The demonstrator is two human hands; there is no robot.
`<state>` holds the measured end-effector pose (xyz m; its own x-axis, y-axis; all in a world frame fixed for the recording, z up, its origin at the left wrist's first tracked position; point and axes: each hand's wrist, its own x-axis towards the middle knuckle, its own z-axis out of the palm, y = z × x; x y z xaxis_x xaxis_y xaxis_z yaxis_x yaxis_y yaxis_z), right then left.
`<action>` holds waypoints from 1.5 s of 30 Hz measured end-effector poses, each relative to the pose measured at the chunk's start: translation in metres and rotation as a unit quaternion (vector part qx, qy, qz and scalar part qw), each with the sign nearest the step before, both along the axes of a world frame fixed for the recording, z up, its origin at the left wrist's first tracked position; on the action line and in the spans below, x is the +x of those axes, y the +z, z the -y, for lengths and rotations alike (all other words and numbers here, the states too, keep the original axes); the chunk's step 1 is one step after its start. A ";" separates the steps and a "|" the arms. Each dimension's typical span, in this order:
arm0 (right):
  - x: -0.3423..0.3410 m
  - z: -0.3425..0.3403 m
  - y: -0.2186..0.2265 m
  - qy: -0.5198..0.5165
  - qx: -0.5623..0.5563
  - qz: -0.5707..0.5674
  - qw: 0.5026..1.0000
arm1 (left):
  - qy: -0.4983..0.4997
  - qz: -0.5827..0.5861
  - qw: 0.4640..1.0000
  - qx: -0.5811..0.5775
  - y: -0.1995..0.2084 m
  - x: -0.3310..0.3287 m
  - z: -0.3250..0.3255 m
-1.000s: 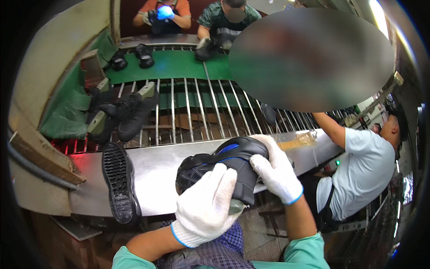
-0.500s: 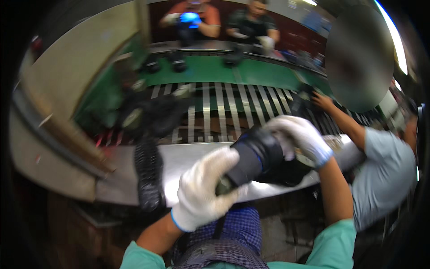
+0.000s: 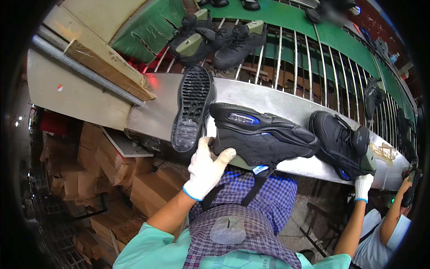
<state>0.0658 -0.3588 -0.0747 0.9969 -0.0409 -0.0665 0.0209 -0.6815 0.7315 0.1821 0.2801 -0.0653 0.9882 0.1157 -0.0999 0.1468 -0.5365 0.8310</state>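
My left hand (image 3: pixel 207 167), in a white glove, grips the heel end of a black shoe with blue inserts (image 3: pixel 262 136). The shoe lies on its side across the front edge of the metal table (image 3: pixel 277 101). My right hand (image 3: pixel 363 185), also gloved, reaches up to the table's front edge and touches the underside of a second black shoe (image 3: pixel 342 142), which lies to the right of the first. Whether its fingers close on that shoe is hidden. My checked apron shows below the shoes.
A black shoe (image 3: pixel 193 105) lies sole up on the table's left end. More dark shoes (image 3: pixel 217 38) sit on the barred rack behind, beside a green belt (image 3: pixel 313 22). Cardboard boxes (image 3: pixel 112 179) are stacked lower left. A co-worker's arm (image 3: pixel 396 215) is at the right.
Both hands held one black shoe together before. Now my left hand holds a shoe at the table edge, my right hand has moved right to a second shoe, and my view has tilted down.
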 end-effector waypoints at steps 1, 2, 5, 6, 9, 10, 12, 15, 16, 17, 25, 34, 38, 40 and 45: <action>-0.015 0.019 -0.013 -0.152 -0.014 -0.067 0.986 | -0.029 -0.055 0.997 0.042 0.018 0.003 0.006; -0.029 0.040 -0.023 -0.293 -0.042 -0.137 0.945 | -0.068 -0.100 0.989 0.083 0.038 0.011 0.018; -0.001 -0.037 -0.015 -0.203 0.211 0.203 0.934 | -0.090 -0.047 0.987 0.127 0.045 0.009 0.019; 0.010 -0.064 0.008 -0.166 0.305 0.305 0.887 | -0.089 -0.090 0.983 0.136 0.050 0.008 0.022; 0.039 -0.128 0.041 -0.054 0.493 0.460 0.736 | -0.103 0.000 0.984 0.143 0.028 -0.002 0.007; 0.035 -0.155 0.044 0.015 0.501 0.492 0.712 | -0.097 0.034 0.983 0.151 0.016 -0.002 -0.001; 0.027 -0.189 0.032 -0.001 0.517 0.508 0.689 | -0.105 0.011 0.986 0.125 -0.014 0.004 -0.014; 0.016 -0.230 -0.007 0.003 0.550 0.553 0.626 | -0.141 -0.014 0.987 0.079 -0.014 0.009 -0.010; 0.025 -0.240 0.000 0.028 0.563 0.562 0.605 | -0.138 -0.018 0.987 0.087 -0.012 0.008 -0.013; 0.034 -0.246 0.004 0.022 0.612 0.542 0.576 | -0.132 -0.022 0.987 0.094 -0.013 0.007 -0.015; 0.118 -0.146 0.056 -0.036 0.478 0.226 0.848 | -0.134 0.054 0.955 0.259 0.023 0.001 0.004; 0.071 -0.095 0.113 -0.143 0.817 0.385 0.404 | -0.197 0.135 0.947 0.215 0.054 -0.007 0.015; 0.044 -0.338 0.165 -0.221 0.907 0.038 0.356 | -0.362 0.287 0.844 0.272 0.129 0.043 0.035; 0.054 -0.373 0.134 -0.331 0.916 -0.198 0.110 | -0.427 0.312 0.814 0.240 0.116 0.072 0.044; 0.094 -0.410 0.123 -0.366 0.919 -0.147 0.002 | -0.521 0.215 0.786 0.253 0.112 0.112 0.063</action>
